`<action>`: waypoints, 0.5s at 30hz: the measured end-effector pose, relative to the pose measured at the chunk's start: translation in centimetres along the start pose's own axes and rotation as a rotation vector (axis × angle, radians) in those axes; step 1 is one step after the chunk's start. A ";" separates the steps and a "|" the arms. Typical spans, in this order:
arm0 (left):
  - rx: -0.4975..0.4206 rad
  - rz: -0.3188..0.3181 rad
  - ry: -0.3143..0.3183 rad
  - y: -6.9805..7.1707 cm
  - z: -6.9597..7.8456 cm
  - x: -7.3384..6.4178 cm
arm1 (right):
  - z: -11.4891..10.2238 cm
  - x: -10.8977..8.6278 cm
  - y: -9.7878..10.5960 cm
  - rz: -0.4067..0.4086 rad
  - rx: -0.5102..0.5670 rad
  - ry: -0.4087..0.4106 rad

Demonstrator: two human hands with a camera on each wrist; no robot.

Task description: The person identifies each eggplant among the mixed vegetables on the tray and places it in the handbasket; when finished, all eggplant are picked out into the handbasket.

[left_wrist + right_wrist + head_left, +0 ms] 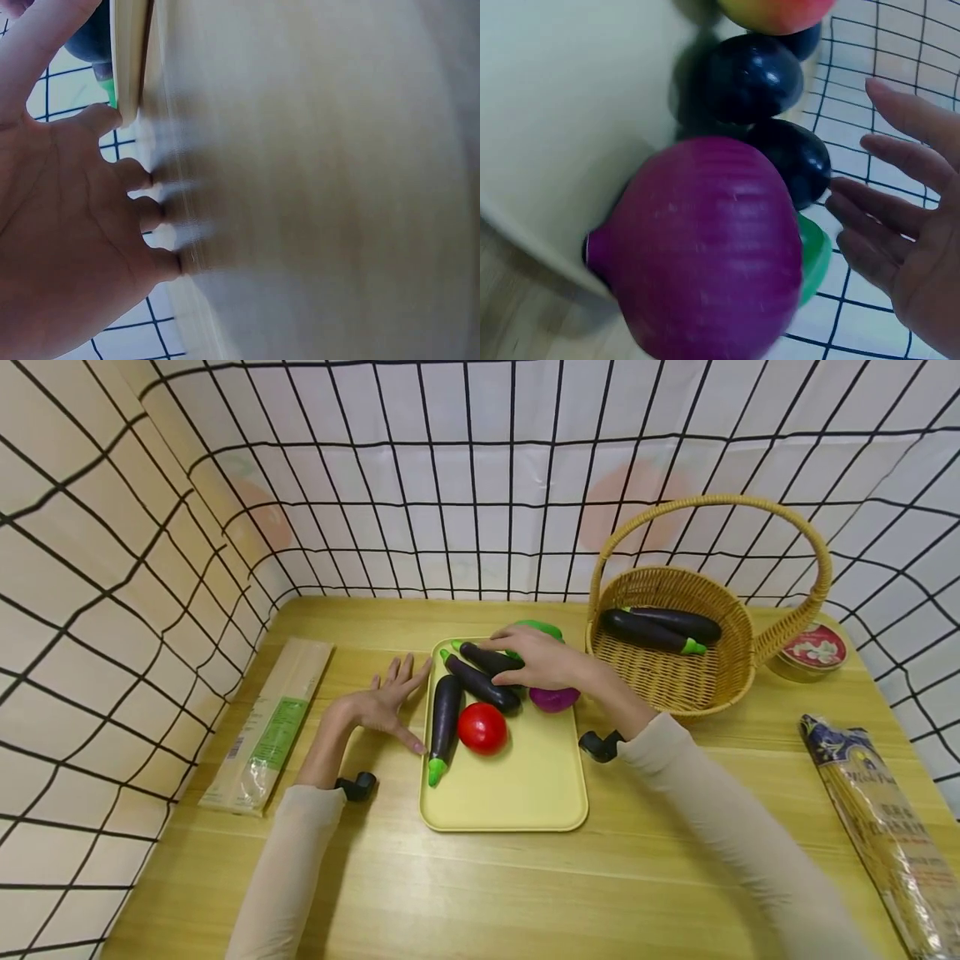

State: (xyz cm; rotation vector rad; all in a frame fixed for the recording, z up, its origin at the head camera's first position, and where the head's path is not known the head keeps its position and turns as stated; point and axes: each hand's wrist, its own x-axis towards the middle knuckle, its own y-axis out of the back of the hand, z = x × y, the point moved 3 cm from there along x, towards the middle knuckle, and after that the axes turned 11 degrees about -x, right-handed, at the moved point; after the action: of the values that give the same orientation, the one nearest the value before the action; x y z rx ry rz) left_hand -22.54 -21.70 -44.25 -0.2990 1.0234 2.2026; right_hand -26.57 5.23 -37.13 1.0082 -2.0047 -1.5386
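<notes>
A yellow tray (517, 793) holds three dark eggplants (446, 714), a shiny red round fruit (482, 728), a purple onion (553, 699) and a green vegetable (542, 628), mostly hidden. My left hand (382, 703) spreads its fingers beside the tray, thumb and fingertips at its left edge. In the left wrist view, the fingertips of this hand (71, 232) meet the wooden table. Over the tray's far end reaches my right hand (540, 660), fingers extended above the rear eggplant. The right wrist view shows its fingers (885, 154) close to an eggplant (791, 161), holding nothing; contact is unclear.
A wicker basket (675, 693) with a tall handle stands at the back right, two eggplants (652, 631) inside. Behind it sits a round tin (813, 652). Noodle packages lie at the left (273, 727) and right (885, 827). Black wire grid (510, 502) borders the table.
</notes>
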 end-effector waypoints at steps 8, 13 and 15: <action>0.008 0.002 -0.005 0.0 -0.1 -0.1 | -0.4 1.8 -0.6 -0.023 -0.126 -0.056; 0.007 0.002 -0.004 0.1 0.1 -0.2 | -0.8 2.5 -1.0 -0.021 -0.246 -0.053; 0.007 0.001 -0.006 0.1 0.1 -0.2 | -0.8 2.7 -1.3 -0.029 -0.279 -0.070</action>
State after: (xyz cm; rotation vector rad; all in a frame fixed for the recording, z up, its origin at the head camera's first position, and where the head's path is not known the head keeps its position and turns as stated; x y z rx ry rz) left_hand -22.44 -21.72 -44.04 -0.2889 1.0273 2.1989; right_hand -27.36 2.53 -38.38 0.8851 -1.7614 -1.8308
